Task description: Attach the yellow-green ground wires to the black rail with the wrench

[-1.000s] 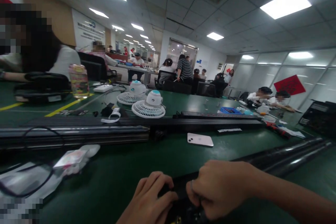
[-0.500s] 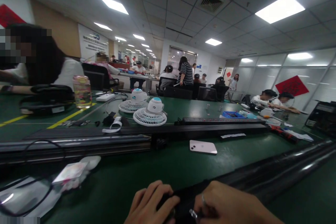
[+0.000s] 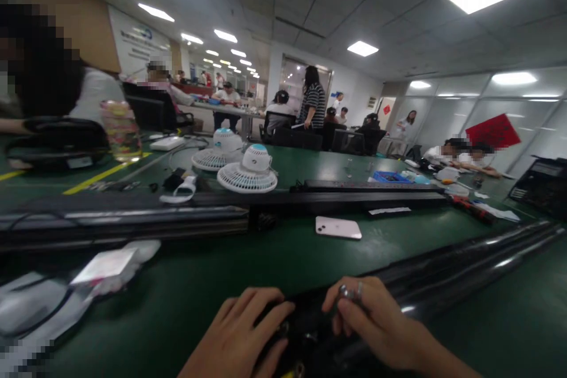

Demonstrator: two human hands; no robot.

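Left hand [image 3: 248, 326]: fingers bent over near end of black bar [image 3: 443, 267]; cannot tell whether they grip. Right hand [image 3: 370, 320]: thumb and forefinger pinch small shiny metal piece [image 3: 344, 291] over the bar, which stretches rightward across green table [image 3: 199, 289].

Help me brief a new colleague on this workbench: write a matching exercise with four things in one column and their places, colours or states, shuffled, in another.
Things
1. Right hand
2. Phone
3. Left hand
4. Tray

Descriptions
A. Over the dark piece, left of the other hand
B. Blue, on the far side of the long black bars
C. Pinching a small shiny metal piece
D. Pale pink, lying flat on the green table

Right pairs: 1-C, 2-D, 3-A, 4-B
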